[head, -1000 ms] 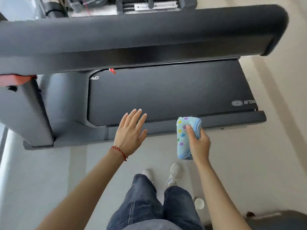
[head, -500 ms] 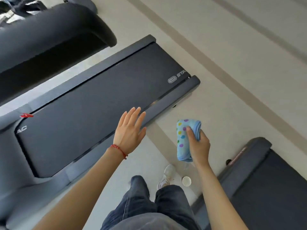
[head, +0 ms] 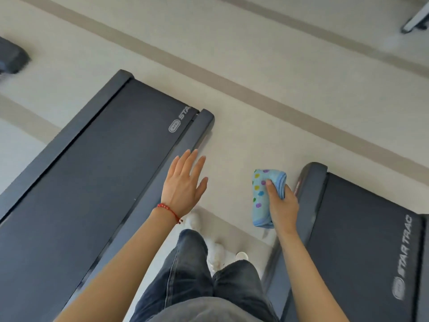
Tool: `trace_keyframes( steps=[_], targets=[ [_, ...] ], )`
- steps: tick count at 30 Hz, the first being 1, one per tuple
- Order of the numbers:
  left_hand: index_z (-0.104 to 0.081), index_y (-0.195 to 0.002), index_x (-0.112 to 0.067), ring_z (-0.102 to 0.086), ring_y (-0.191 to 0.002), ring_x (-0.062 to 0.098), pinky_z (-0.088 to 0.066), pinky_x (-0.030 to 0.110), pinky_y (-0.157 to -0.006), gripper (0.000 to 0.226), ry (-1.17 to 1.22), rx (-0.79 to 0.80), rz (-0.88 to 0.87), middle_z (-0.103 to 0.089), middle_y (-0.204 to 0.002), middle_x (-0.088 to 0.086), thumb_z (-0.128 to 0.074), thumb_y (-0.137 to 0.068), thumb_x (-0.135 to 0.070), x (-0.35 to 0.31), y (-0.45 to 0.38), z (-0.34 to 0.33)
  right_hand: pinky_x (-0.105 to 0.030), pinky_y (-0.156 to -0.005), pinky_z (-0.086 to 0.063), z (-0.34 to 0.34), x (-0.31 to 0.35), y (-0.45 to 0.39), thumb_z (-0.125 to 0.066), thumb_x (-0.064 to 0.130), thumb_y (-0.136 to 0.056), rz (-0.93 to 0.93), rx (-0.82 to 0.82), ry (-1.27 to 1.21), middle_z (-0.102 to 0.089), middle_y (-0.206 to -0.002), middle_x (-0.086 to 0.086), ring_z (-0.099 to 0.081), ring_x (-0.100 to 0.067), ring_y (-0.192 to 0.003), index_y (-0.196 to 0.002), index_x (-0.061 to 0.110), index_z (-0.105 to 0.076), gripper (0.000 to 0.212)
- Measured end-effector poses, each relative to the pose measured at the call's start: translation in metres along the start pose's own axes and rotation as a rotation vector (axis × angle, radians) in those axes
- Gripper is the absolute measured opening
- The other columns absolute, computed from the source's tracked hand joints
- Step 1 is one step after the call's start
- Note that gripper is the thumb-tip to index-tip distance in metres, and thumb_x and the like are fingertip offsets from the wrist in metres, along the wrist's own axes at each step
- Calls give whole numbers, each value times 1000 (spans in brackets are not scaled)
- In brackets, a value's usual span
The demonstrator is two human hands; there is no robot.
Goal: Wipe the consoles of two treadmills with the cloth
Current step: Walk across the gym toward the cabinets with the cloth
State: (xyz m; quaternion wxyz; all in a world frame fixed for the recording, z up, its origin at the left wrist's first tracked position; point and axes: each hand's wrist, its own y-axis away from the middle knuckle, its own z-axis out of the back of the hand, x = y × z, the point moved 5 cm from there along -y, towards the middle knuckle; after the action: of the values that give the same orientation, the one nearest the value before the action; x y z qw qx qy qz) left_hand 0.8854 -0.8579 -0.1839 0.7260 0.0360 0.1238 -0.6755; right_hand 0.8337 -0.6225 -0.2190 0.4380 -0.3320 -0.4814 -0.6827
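My right hand (head: 282,206) grips a folded light-blue cloth (head: 262,196) with coloured dots, held in the air over the floor between two treadmills. My left hand (head: 184,183) is spread flat and holds nothing, hovering over the right side rail of the left treadmill (head: 81,177). The right treadmill (head: 362,240) shows only its dark belt end with white lettering. No console is in view; both treadmills show only their belts and rails.
A pale floor (head: 255,77) with darker diagonal stripes runs between and beyond the treadmills. My legs in dark jeans (head: 192,270) and white shoes stand in the gap. A small white round object (head: 241,255) lies by my feet. Dark equipment (head: 10,56) sits far left.
The view has swung right, away from the first treadmill's console and handlebar, which have left the frame. The second treadmill's belt now fills the right side. Both hands keep their pose.
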Motion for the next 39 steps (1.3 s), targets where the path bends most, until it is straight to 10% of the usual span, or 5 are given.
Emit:
trace_keyframes(
  steps=[7, 28, 39],
  targets=[
    [-56, -123, -1, -47, -120, 40, -36, 52, -100, 50, 29, 42, -155, -54, -128, 22, -37, -91, -33, 5, -127, -25, -6, -52, -40, -11, 39, -85, -62, 27, -87, -17, -162, -64, -54, -68, 6, -50, 0, -59, -78, 11, -58, 19],
    [-54, -126, -1, -42, -124, 37, -31, 50, -104, 52, 39, 50, -293, -51, -131, 21, -34, -92, -35, -36, -477, -83, -34, -71, -51, 2, 156, -383, -62, 28, -87, -47, -259, -155, -63, -79, -6, -58, -16, -74, -85, 9, -63, 19],
    [-52, -127, -2, -37, -126, 34, -30, 49, -104, 53, 48, 27, -254, -50, -133, 21, -32, -94, -37, -81, -650, -94, -8, -54, -47, 35, 241, -553, -63, 27, -87, -14, -219, -168, -63, -77, 1, -58, -7, -69, -88, 11, -63, 16]
  ],
)
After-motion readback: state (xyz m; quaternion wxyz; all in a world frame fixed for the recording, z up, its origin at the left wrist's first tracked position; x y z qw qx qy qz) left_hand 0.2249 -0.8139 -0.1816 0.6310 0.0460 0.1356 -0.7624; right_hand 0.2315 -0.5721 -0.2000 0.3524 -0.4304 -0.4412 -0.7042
